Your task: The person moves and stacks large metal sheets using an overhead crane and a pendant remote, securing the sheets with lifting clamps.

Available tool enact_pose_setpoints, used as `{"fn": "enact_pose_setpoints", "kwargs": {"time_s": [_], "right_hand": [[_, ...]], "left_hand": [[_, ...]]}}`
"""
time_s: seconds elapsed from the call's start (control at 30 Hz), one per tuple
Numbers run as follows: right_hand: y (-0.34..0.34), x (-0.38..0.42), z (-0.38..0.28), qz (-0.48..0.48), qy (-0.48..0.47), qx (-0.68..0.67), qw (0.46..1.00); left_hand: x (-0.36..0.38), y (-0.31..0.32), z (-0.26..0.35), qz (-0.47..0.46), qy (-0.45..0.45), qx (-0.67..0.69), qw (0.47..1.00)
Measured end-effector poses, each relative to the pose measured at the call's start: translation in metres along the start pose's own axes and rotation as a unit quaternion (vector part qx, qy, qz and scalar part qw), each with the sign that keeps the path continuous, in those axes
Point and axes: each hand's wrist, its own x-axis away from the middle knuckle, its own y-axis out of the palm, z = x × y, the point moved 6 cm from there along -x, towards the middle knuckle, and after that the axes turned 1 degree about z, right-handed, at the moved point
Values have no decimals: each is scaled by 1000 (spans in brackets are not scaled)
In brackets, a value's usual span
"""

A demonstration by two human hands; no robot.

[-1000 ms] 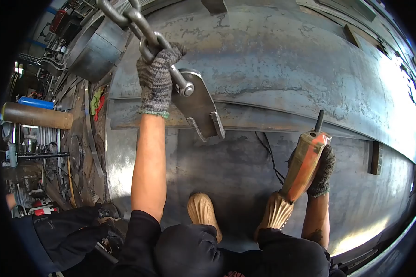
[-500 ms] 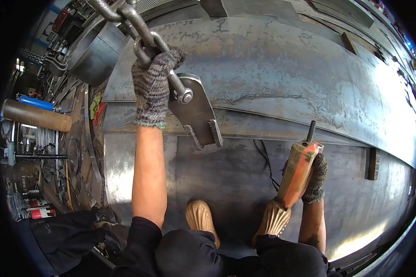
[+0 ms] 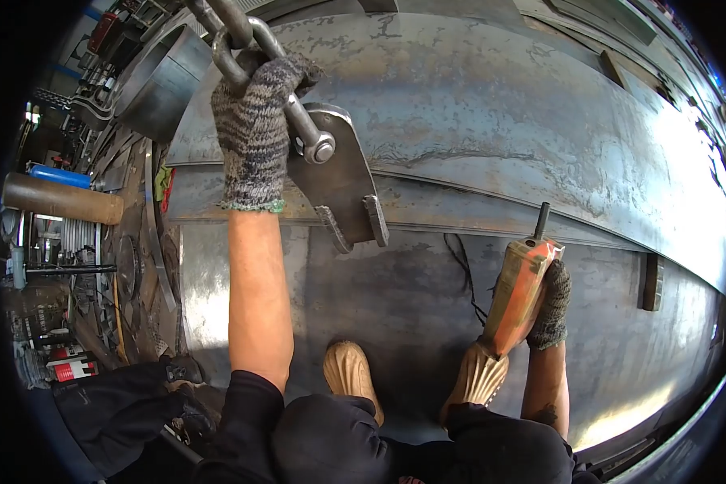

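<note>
Gloved in grey knit, my left hand (image 3: 256,133) is closed round the large steel chain (image 3: 232,40) at the upper left. Just right of it, a dark metal clamp (image 3: 339,173) hangs from the chain's last link by a bolt, its open jaws pointing down. At the lower right, my right hand (image 3: 551,306), also gloved, is wrapped round an orange remote control (image 3: 520,294) with a short black antenna. The fingers on the remote's far side are mostly hidden. Below the clamp lies a flat steel plate (image 3: 395,298).
More large steel plates (image 3: 460,105) lie stacked ahead. Two tan shoes (image 3: 349,375) stand on the near plate. A rusty cylinder (image 3: 64,200), a blue cylinder (image 3: 60,177) and a curved metal shell (image 3: 161,85) are at the left. Another person's dark-clothed leg (image 3: 113,415) shows at the lower left.
My left hand, the chain and the clamp have shifted slightly up and left in view. My right hand and the remote appear a little higher; both holds are unchanged.
</note>
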Motion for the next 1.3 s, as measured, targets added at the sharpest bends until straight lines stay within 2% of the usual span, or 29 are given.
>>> {"fn": "enact_pose_setpoints", "kwargs": {"time_s": [0.13,0.2,0.27,0.3,0.33,0.37,0.4,0.43,0.47,0.5,0.57,0.67,0.73,0.77,0.8,0.87,0.93,1.0,1.07,1.13,1.17,1.2,1.3], "right_hand": [[9,3,-2,-13,-3,24,1000],[6,4,-4,-26,-8,39,999],[3,4,-5,18,-40,54,998],[27,11,-14,-9,-81,80,993],[11,3,-9,22,-64,70,995],[35,8,-10,-16,-18,48,999],[26,4,-7,-21,-13,71,997],[5,-1,-7,-41,-20,114,992],[-9,-6,-6,-57,-32,159,985],[-1,-6,-3,-70,-30,161,984],[10,-1,-3,-30,-40,128,991],[13,-2,-3,-10,-64,128,990],[28,1,-5,-33,-58,123,990],[30,1,-6,-31,-56,131,989],[30,2,-7,-27,-54,140,988],[34,2,-7,-33,-58,129,989],[45,4,-10,-46,-67,123,989],[38,4,-13,-30,-54,133,989],[34,2,-11,-14,-43,139,989],[30,3,-13,-1,-35,153,988],[39,6,-16,10,-57,164,985],[35,5,-14,14,-19,141,990],[46,7,-17,40,-47,173,983]], "left_hand": [[-4,2,-3,6,3,22,1000],[-4,2,-4,26,-8,-27,999],[-10,-3,-21,11,-15,65,998],[-19,-14,-35,-31,77,-55,995],[-7,-3,-20,28,5,47,998],[-4,0,-1,-1,42,-64,997],[-7,0,-8,-3,61,-23,998],[-2,4,-2,-12,30,36,999],[0,3,9,-23,66,-17,997],[1,3,14,-18,61,-35,997],[3,4,12,-8,55,-52,997],[3,-1,-1,-27,8,-3,1000],[2,-3,-7,-35,67,-133,988],[2,-4,-17,-33,54,-81,995],[3,-2,-16,-36,55,-72,995],[9,-6,-20,-20,0,-85,996],[11,-5,-27,-16,6,-79,997],[14,-9,-36,5,-16,-5,1000],[18,-11,-40,-13,-36,-8,999],[26,-11,-57,18,-29,93,995],[27,-14,-62,14,-30,90,995],[27,-17,-59,9,-46,-4,999],[27,-21,-84,16,-64,31,997]]}}
